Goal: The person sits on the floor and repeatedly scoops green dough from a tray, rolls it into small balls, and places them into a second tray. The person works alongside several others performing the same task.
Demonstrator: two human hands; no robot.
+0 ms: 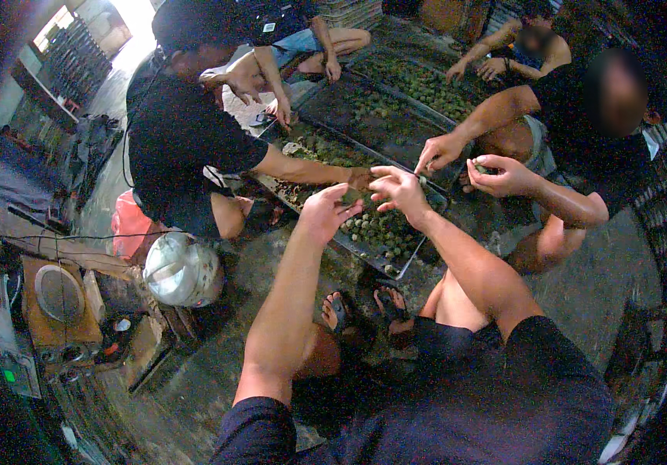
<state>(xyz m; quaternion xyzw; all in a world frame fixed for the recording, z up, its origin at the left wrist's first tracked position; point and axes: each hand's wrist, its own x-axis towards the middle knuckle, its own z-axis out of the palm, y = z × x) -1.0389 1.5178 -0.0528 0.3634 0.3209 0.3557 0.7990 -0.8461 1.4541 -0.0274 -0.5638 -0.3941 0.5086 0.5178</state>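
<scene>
My left hand point(326, 215) hangs over the near end of a dark shallow tray point(368, 262), its fingers apart with nothing visible in them. Close beside it, my right hand point(401, 195) is also raised above the tray, fingers spread and bare. Beneath both lie many small round grey-green lumps point(380, 232), too small to name. A co-worker's hand from the left reaches into the same tray, just beyond mine. At the right, another person pinches a small green round piece point(490, 170), while that person's other hand holds something thin near my right fingers.
More dark trays with green lumps point(419, 84) extend toward the back, with several people crouching around them. On the left stand a rounded silvery-white object point(182, 269), a red bag point(132, 225) and a wooden board with a round plate point(60, 293). My sandalled feet point(337, 311) are below the tray.
</scene>
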